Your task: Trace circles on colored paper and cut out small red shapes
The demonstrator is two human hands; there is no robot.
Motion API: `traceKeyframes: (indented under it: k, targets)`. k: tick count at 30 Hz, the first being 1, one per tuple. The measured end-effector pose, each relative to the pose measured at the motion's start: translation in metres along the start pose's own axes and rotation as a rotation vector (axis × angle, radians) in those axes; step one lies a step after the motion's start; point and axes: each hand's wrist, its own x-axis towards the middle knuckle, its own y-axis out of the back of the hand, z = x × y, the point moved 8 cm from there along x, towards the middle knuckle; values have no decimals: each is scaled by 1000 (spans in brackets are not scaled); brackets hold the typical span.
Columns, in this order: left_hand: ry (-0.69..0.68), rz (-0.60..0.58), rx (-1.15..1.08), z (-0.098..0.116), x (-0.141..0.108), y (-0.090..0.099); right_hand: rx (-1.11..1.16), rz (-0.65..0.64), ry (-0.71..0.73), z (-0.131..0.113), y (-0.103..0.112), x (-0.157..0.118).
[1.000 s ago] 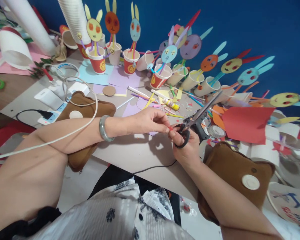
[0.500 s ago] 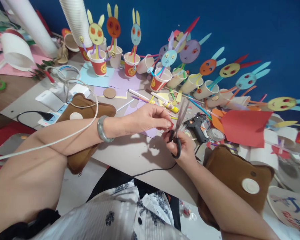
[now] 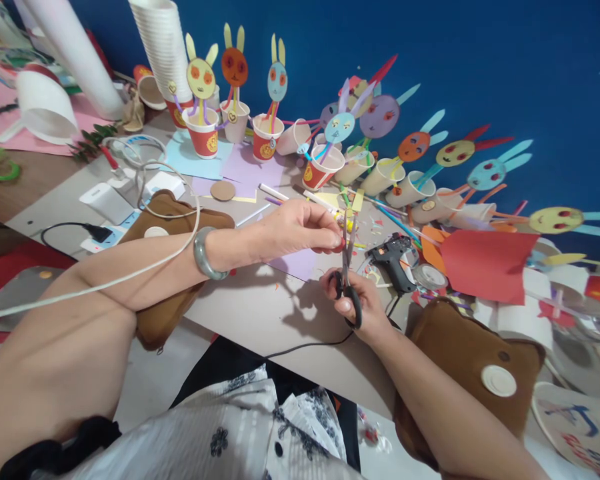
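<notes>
Between thumb and fingertips, my left hand [image 3: 305, 230] pinches a small piece of red paper [image 3: 342, 247], mostly covered by the fingers. My right hand [image 3: 360, 303] grips black-handled scissors [image 3: 349, 267], fingers through the loops. The blades point up and away from me, slightly parted, right beside the red piece at my left fingertips. Both hands are above the grey table [image 3: 275, 320]. Just right of the scissors lies a black glue gun [image 3: 397, 263]. A purple paper sheet [image 3: 295, 262] lies under my left hand.
Paper cups bearing rabbit-face figures, such as a red cup [image 3: 204, 137], line the blue wall. A red paper sheet [image 3: 485, 267] lies right. Brown cushions [image 3: 470, 373] sit at both sides. A white cable [image 3: 130, 277] crosses above my left forearm; a power strip [image 3: 111, 233] is left.
My right hand has turned the scissors more upright and brought the blades closer to the red paper. The blades are now parted around or beside it. My left hand keeps its pinch.
</notes>
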Motion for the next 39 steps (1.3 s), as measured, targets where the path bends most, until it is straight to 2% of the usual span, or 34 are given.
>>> traceKeyframes:
  k: [31,39]
  targets:
    - [-6,2,44,3,1,2,-15,13,-56,6,1,0]
    - [-6,9,42,3,0,3,-10,79,-67,6,6,3]
